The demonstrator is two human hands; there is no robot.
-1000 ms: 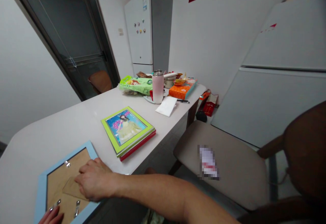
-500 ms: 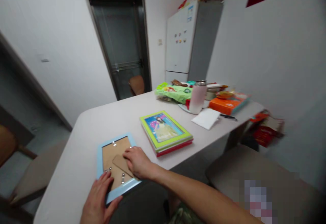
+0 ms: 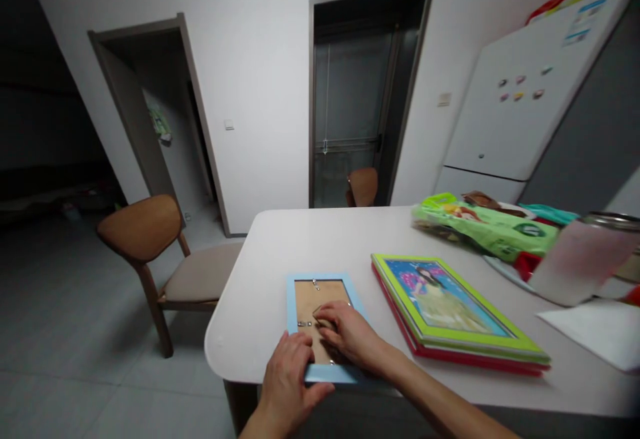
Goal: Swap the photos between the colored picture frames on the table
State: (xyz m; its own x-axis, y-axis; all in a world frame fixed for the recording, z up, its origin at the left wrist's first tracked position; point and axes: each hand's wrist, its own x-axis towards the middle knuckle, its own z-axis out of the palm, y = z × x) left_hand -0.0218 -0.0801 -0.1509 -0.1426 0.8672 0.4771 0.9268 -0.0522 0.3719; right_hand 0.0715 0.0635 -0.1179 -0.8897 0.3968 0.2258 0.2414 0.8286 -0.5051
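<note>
A light blue picture frame (image 3: 291, 302) lies face down at the table's near edge, its brown backboard (image 3: 330, 292) showing with small metal clips around it. My left hand (image 3: 291, 374) grips the lower left corner, fingers on top and thumb along the near edge. Over the right half of the backboard, my right hand (image 3: 350, 336) has its fingers curled on the frame's stand flap, which is mostly hidden beneath them. To the right sits a stack of picture frames, a lime green one (image 3: 450, 302) on top with a picture of a figure in a pale dress, red edges below.
Behind the stack lie a green plastic package (image 3: 495, 226) and a pink bottle (image 3: 585, 259). White paper (image 3: 595, 332) rests at the right. A wooden chair (image 3: 145, 232) stands left of the table (image 3: 240, 306), and a fridge (image 3: 510, 112) stands at the back right.
My view has swung left, so the table and frames appear further right. Both hands stay on the blue frame, and the right fingers are still at the stand flap.
</note>
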